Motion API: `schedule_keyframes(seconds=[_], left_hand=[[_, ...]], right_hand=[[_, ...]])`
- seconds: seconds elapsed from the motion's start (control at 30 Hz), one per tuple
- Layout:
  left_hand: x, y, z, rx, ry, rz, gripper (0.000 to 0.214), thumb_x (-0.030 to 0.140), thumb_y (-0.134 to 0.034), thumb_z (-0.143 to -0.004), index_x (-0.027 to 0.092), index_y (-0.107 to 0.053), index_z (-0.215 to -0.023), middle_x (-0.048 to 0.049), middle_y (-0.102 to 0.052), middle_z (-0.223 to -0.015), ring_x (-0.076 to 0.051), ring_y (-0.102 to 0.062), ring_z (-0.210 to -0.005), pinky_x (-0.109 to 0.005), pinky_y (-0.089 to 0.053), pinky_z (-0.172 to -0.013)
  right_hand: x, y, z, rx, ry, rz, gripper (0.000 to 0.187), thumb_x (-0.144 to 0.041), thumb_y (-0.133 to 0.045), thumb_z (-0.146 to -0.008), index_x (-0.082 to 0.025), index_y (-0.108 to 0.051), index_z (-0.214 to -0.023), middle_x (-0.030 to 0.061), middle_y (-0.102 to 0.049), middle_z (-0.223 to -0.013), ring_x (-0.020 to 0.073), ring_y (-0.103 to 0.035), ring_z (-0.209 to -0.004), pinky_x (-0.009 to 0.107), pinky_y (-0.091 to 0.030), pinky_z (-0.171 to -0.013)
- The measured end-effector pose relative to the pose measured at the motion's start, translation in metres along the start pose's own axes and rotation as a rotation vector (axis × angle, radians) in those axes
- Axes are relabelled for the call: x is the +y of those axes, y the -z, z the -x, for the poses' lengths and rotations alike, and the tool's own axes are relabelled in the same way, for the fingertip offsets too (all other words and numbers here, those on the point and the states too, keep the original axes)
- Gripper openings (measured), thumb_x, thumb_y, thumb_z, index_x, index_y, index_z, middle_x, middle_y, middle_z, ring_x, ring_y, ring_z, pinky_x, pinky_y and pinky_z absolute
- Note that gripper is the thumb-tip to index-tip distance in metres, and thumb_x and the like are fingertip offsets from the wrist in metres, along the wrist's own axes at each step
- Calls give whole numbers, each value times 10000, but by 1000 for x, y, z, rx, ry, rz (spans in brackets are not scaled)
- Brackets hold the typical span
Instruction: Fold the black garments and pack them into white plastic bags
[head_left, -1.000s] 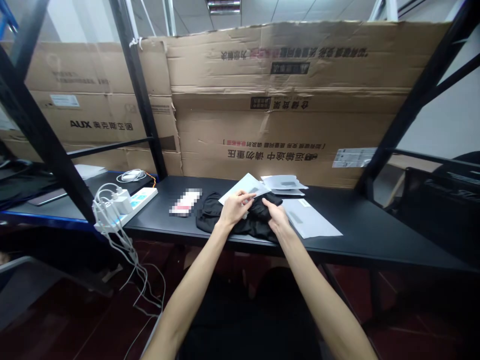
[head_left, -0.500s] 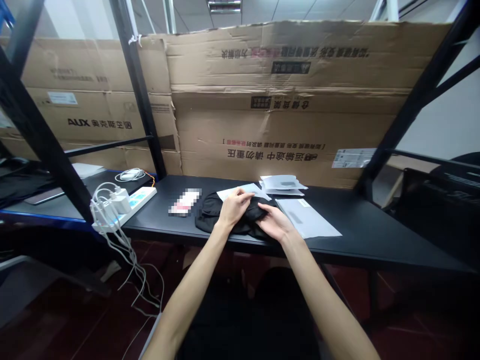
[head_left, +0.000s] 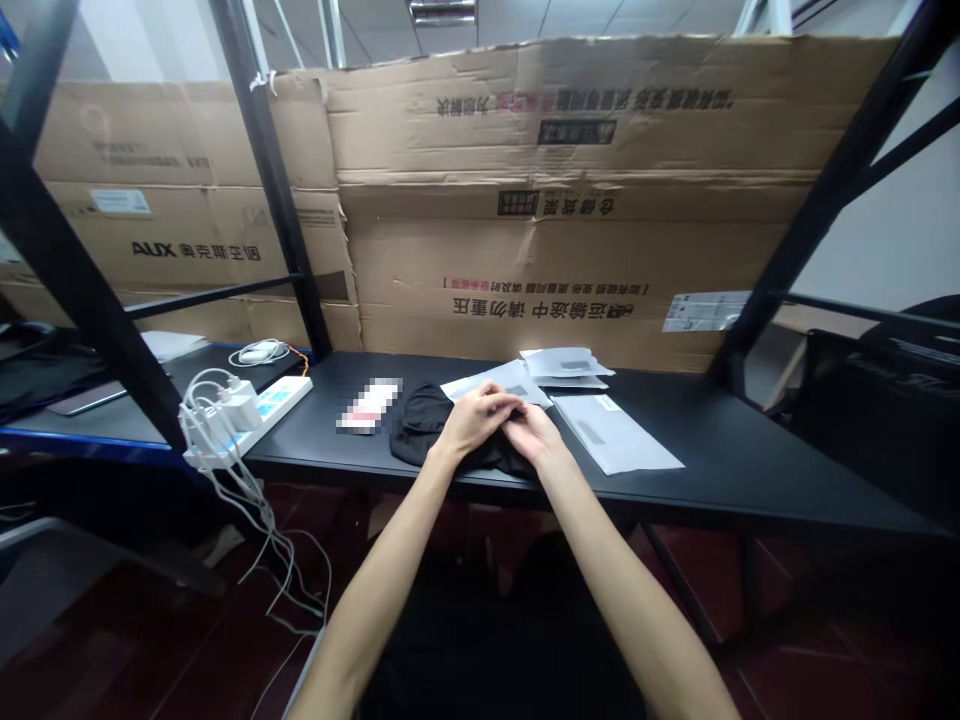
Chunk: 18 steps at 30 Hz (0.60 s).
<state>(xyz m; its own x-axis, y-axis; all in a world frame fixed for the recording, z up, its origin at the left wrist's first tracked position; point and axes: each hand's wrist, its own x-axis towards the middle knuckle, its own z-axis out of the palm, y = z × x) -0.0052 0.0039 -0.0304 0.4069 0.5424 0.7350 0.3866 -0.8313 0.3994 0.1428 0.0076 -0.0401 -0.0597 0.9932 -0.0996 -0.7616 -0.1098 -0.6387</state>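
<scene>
A: Where is the white packet (head_left: 486, 380) placed?
B: Just beyond the fingers, over the back of the black cloth bundle (head_left: 418, 428). A packet stack (head_left: 566, 364) is set to its right, and a larger packet (head_left: 624, 436) is laid flat on the black table (head_left: 720, 440). What is contained in them cannot be told.
A: And the hands?
B: The left hand (head_left: 475, 420) and right hand (head_left: 532, 432) are pressed together, fingers curled; whether anything is pinched cannot be told.
</scene>
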Motion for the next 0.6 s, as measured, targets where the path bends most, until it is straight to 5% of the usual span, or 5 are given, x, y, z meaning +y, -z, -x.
schedule_keyframes(seconds=[0.33,0.5,0.6], left_hand=[[12,9,1,-43,50,3,239,278,-673,-1067,274,-833,-1245,-67,-727,-1114,-197,-707,-987,-318,-608,-920],[17,34,31,-88,-9,-146,579,324,-874,-929,326,-689,-1478,-93,-692,-1370,-282,-659,-1287,-451,-546,-1154],[17,47,48,-63,19,-235,464,243,-847,-936,286,-724,-1382,-87,-714,-1370,-290,-674,-1279,-455,-541,-1147]], right_hand=[[-7,-9,11,35,2,119,195,-63,-612,-776,-256,-634,-776,1,-719,-801,174,-752,-919,300,-636,-1001],[-12,-11,21,33,-19,112,161,-140,-653,-782,-275,-583,-729,7,-716,-757,209,-763,-912,372,-652,-998],[-16,-17,26,11,-22,99,128,-134,-636,-789,-261,-637,-781,31,-774,-846,211,-782,-990,378,-629,-1062]])
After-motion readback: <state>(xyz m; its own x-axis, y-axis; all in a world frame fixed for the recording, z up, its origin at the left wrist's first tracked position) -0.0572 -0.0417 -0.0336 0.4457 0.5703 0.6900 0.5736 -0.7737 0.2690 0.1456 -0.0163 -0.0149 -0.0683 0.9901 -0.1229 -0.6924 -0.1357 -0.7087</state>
